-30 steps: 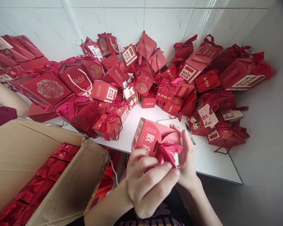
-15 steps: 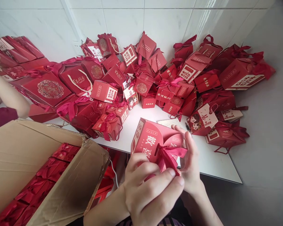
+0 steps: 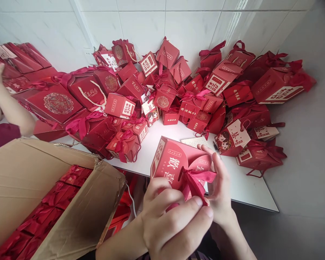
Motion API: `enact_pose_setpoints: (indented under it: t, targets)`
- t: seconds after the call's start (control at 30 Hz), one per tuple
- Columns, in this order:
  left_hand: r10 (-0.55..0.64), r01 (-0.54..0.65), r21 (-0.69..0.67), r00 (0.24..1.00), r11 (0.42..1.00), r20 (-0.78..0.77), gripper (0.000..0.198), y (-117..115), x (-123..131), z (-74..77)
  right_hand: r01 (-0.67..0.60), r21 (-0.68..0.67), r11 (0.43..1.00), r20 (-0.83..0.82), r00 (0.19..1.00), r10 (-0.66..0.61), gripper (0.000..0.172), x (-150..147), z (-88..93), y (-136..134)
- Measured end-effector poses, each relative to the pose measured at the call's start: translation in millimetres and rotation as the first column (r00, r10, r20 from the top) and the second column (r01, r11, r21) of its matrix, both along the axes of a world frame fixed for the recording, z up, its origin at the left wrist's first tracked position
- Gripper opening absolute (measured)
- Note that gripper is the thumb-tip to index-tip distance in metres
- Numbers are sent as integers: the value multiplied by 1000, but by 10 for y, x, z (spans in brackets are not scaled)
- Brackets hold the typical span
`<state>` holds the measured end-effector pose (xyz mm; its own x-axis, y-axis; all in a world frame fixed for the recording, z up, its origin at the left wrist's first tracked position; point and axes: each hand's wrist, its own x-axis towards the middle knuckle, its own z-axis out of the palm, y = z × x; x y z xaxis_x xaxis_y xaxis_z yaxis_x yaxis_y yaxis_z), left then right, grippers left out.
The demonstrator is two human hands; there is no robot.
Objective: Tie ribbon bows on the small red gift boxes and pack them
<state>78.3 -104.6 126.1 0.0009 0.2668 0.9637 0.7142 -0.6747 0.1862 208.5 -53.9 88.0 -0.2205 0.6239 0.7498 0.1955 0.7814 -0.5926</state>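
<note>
A red gift box (image 3: 176,155) with pale Chinese characters is held up in front of me, over the near edge of the white table. My left hand (image 3: 173,213) lies across its near side, the fingers closed on the dark pink ribbon (image 3: 193,184) that passes through the slots in the top flaps. From the right, my right hand (image 3: 220,184) grips the box, its fingers along the far right side and the thumb near the ribbon's end. The lower part of the box is hidden behind my hands.
Red gift boxes (image 3: 165,95) with ribbons and cords crowd the white table (image 3: 157,139) against the tiled wall. A white keyboard (image 3: 196,141) lies behind the held box. At lower left, an open cardboard carton (image 3: 97,191) holds more red boxes. Another person's arm (image 3: 8,97) reaches in at far left.
My hands and the box have barely shifted; the ribbon end lies slightly farther right. At far left, the other person's hand has moved a little, with its fingers turned upward.
</note>
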Motion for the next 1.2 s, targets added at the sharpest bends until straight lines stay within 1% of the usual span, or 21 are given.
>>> enact_pose_setpoints:
  t: [0.07, 0.23, 0.47, 0.53, 0.6, 0.73, 0.83, 0.9, 1.0, 1.03, 1.2]
  targets:
    - [-6, 6, -1, 1000, 1000, 4, 20, -2, 14, 10, 1, 8, 1000, -4, 1000, -1, 80, 0, 8, 0]
    - [42, -44, 14, 997, 999, 71, 26, -8, 59, 32, -8, 6, 1000, -5, 1000, 8, 80, 6, 9, -8]
    - [3, -3, -3, 999, 1000, -52, 25, -20, -23, 67, -1, -13, 1000, -15, 1000, 1, 79, 15, 7, -29]
    - [-8, 8, 6, 998, 1000, -58, 25, -21, -33, 66, 9, -14, 1000, -20, 1000, -9, 78, 14, 12, -37]
    - [-11, 12, 13, 999, 1000, -38, 24, -21, -16, 61, 10, -15, 1000, -24, 1000, -10, 79, 14, 17, -44]
    - [39, -39, -6, 998, 999, 54, 26, -17, 63, 59, 2, -8, 1000, -15, 1000, -2, 80, 19, 22, -52]
    - [66, -67, 7, 994, 998, 87, 28, -41, 103, 91, -9, -2, 1000, -10, 1000, 9, 80, 29, 27, -46]
    - [68, -64, -59, 994, 996, 80, 27, -87, 108, 136, -20, -4, 1000, -6, 1000, 20, 81, 36, 29, -39]
    - [55, -39, -234, 997, 971, 62, 22, -176, 98, 206, -38, 4, 999, 3, 999, 38, 83, 47, 32, -31]
    - [46, -28, -273, 997, 962, 60, 21, -201, 94, 221, -41, 6, 999, 5, 999, 41, 83, 49, 32, -31]
    - [22, 1, -286, 997, 958, 76, 19, -246, 84, 221, -21, -4, 1000, 7, 1000, 21, 82, 51, 31, -37]
